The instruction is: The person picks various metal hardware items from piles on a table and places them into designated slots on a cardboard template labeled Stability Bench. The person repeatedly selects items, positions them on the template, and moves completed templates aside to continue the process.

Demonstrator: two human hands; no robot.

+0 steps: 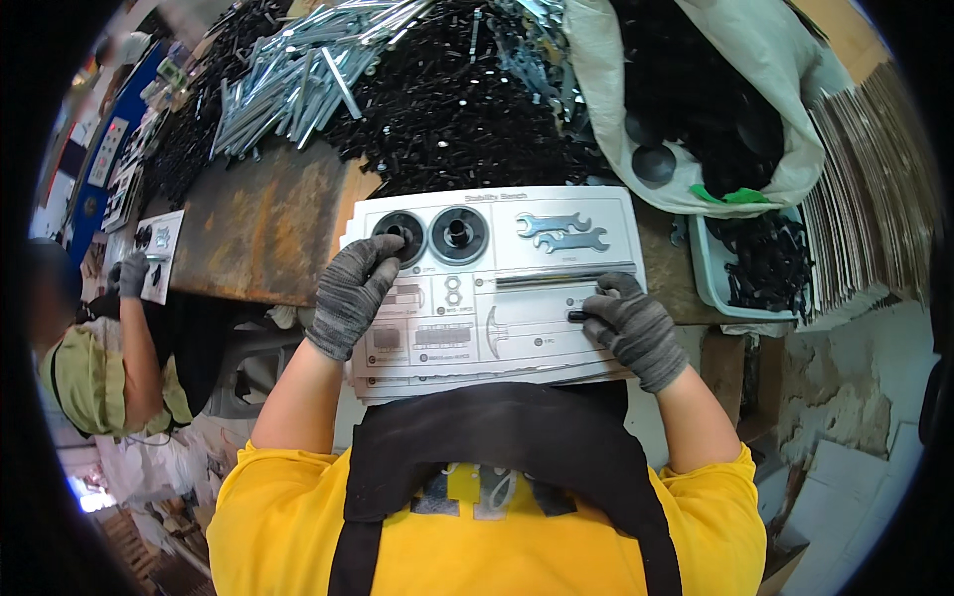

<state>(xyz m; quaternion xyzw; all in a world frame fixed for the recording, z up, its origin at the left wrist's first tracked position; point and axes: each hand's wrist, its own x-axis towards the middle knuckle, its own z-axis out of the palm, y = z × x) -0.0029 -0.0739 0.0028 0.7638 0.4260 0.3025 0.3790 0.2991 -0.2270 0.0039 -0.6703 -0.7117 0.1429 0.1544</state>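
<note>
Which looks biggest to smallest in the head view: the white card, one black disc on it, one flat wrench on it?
1. White card, by far the largest.
2. Flat wrench and black disc: too alike to rank; the wrench looks longer, the disc broader.

Part of the left black round part (399, 236) is covered by the fingers of the left hand (348, 295). Whether the small dark piece (576, 316) is gripped or only touched by the right hand (634, 328) cannot be told. The near edge of the printed card (497, 288) is hidden behind the black apron (497, 437). The small parts in the black heap (447, 109) are too small to be told apart. The white sack (696, 99) and the stacked sheets (874, 189) are cut off by the rim. The co-worker's gloved hand (131, 273) is seen bent and blurred at the left edge.
</note>
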